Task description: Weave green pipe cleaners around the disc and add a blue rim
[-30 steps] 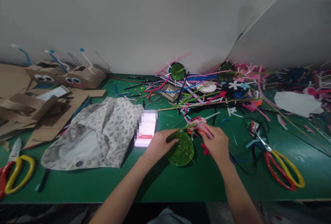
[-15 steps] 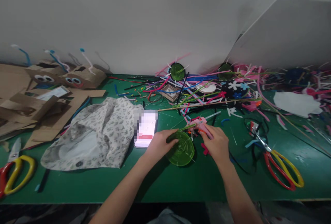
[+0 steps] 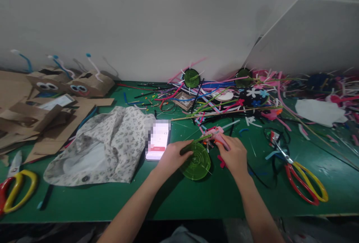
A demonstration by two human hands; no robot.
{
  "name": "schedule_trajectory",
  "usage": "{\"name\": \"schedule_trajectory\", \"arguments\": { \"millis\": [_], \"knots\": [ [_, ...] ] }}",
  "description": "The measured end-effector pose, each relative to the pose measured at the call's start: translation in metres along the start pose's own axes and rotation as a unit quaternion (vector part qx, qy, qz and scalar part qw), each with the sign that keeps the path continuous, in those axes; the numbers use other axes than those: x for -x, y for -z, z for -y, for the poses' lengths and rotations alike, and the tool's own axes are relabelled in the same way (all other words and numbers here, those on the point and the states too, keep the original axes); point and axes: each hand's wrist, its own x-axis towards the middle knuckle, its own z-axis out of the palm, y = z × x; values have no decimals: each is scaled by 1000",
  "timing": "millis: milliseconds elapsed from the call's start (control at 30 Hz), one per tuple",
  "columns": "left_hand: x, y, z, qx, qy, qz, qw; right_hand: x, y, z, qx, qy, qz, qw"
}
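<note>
One green disc (image 3: 198, 160) lies near the front of the surface (image 3: 196, 203), about midway along, its face marked with rings. Watching from my end, I see the left hand (image 3: 176, 155) over the disc's upper left. Its grip is together, thumb against fingers, clamped on a green strip (image 3: 202, 138) that runs along the disc's upper edge toward the right. I cannot tell whether those fingers also press on the disc. The right hand (image 3: 232, 155) has its grip wrapped around a pink tool (image 3: 225, 144), whose front end is at the strip's right tip; contact there is too small for me to make out. A red flower (image 3: 221, 161) lies between the disc and the right hand.

Just left of the left hand I have a lit phone (image 3: 158, 140), then a patterned cloth (image 3: 109, 145) beside it. To the right lie scissors (image 3: 290, 159) with red and yellow handles, and a second pair (image 3: 21, 183) sits at the far left. Beyond the hands I see a tangle of coloured stems (image 3: 213, 85), two smaller discs (image 3: 192, 78) near the panel (image 3: 126, 30), and a black oval (image 3: 248, 101) bearing flowers. White paper (image 3: 321, 111) lies farther right. At back left stand cardboard boxes (image 3: 97, 84) with eyes, among flat cardboard (image 3: 81, 109).
</note>
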Motion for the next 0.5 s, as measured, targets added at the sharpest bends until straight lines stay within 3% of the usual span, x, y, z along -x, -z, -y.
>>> {"name": "schedule_trajectory", "arguments": {
  "millis": [500],
  "knots": [
    [1,-2,4,-4,-4,-3,1000,0,-2,0,0,26,-28,999]
  ]
}}
